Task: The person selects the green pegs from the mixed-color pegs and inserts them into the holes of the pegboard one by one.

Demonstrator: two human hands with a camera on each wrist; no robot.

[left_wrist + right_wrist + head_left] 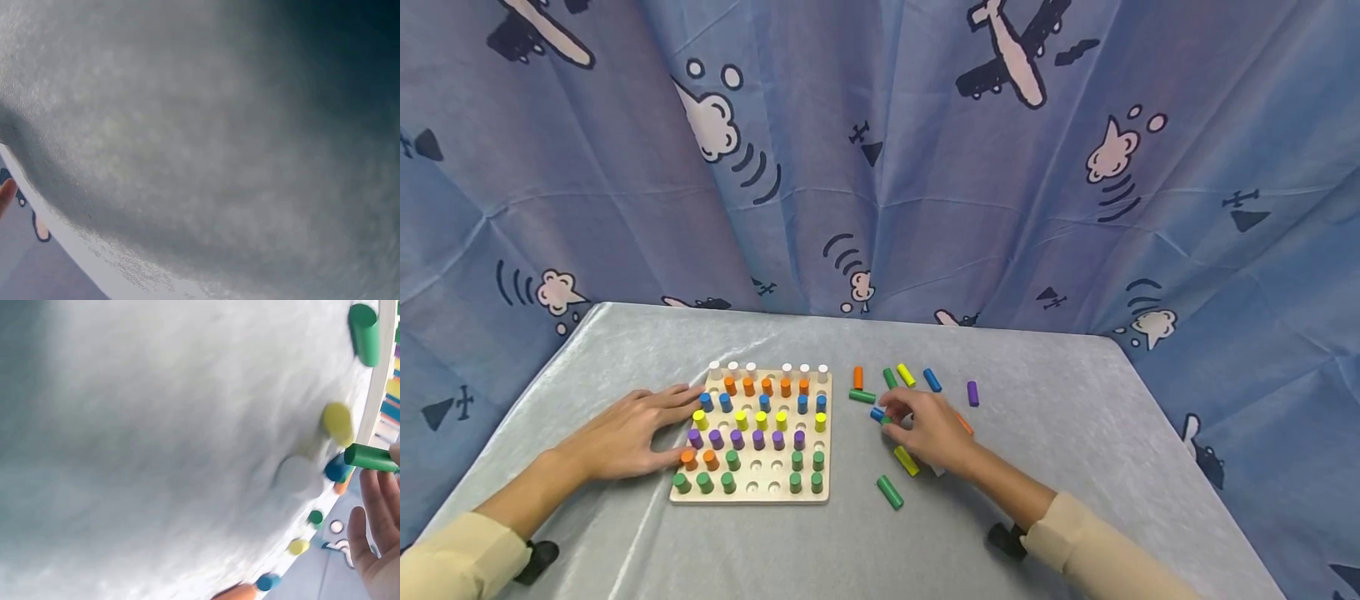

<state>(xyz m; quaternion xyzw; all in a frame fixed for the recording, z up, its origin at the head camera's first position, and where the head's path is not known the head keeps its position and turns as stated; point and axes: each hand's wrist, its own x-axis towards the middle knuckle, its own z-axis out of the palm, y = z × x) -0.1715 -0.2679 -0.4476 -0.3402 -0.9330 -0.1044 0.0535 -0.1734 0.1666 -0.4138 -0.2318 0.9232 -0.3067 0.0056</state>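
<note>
Cream sleeves (pixel 1097 546) frame the bottom of the head view, and from the fingers outward the scene reads like this: the right hand (pixel 932 432) curls its fingertips round a green peg (pixel 370 457), pinched just clear of the grey table cloth (pixel 1052 433), with a blue peg (pixel 877 413) touching or just beside the fingertips. Around that hand lie loose pegs, among them a yellow peg (pixel 906 460), a second green peg (pixel 890 492) and a purple peg (pixel 973 393). The left hand (pixel 632 433) lies flat with fingers stretched out, resting against the left edge of the wooden pegboard (pixel 752 492), steadying it. I judge the step in hand to be the pick-up of one peg from the scattered pile; the next move would call for carrying it upright over one of the empty holes in the board's lower rows. No brand, label or writing shows anywhere; the blue curtain (pixel 880 167) bears only aeroplane and cloud drawings.
</note>
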